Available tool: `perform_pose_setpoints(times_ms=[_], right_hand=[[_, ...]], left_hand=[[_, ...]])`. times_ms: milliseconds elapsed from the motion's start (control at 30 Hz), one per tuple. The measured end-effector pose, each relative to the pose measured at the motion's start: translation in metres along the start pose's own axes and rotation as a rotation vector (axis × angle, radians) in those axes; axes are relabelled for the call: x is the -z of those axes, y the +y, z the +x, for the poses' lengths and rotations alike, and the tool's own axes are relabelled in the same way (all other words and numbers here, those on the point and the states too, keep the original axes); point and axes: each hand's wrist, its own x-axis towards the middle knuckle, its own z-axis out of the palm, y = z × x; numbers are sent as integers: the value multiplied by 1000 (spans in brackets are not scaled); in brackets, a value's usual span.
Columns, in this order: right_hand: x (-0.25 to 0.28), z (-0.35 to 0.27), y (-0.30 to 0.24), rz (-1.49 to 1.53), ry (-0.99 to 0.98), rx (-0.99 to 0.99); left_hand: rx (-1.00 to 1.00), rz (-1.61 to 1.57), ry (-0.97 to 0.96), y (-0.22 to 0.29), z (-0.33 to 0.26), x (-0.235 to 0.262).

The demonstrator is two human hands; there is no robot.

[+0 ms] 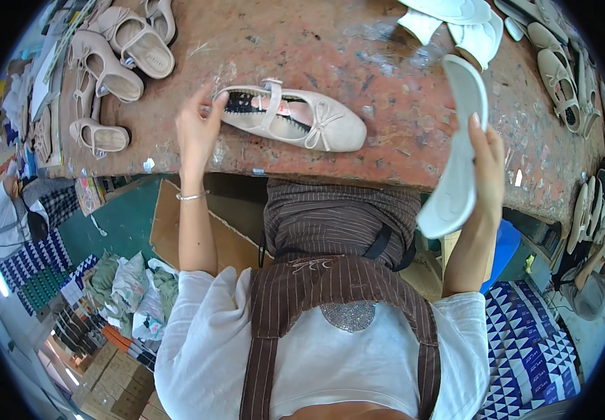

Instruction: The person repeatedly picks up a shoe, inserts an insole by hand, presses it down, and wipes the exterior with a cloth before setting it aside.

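A beige ballet-style shoe (341,131) with a strap and a small bow lies on its sole on the worn workbench, toe to the right. Its dark inside with a reddish patch shows through the opening. At the heel end, my left hand (197,129) pinches the shoe's rim between thumb and fingers. My right hand (488,164) grips a white insole (456,171) by its edge, off to the right of the shoe and tilted on its side. The heel end of the shoe is partly covered by my left fingers.
Finished-looking beige shoes (110,77) stand in a group at the bench's far left. White insoles (474,35) are piled at the back right. More beige shoes (558,77) line the right side. The workbench (400,77) ends just before my apron. Below are a cardboard box (176,227) and stacked patterned boxes (526,350).
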Motion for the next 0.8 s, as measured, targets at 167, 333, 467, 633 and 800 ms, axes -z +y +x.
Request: perform_pose_setpoints(times_ms=[167, 333, 467, 633, 800], right_hand=[[-59, -12, 2, -1013, -87, 748], [-92, -16, 18, -1130, -199, 919], [-134, 10, 41, -797, -352, 1012], [-176, 18, 48, -587, -420, 911], [-198, 20, 48, -588, -500, 874]], left_hand=[[37, -315, 113, -2, -54, -22], [70, -409, 103, 32, -80, -31], [108, -589, 45, 16, -75, -37], [99, -699, -3, 13, -69, -38], [94, -703, 29, 2, -65, -42]])
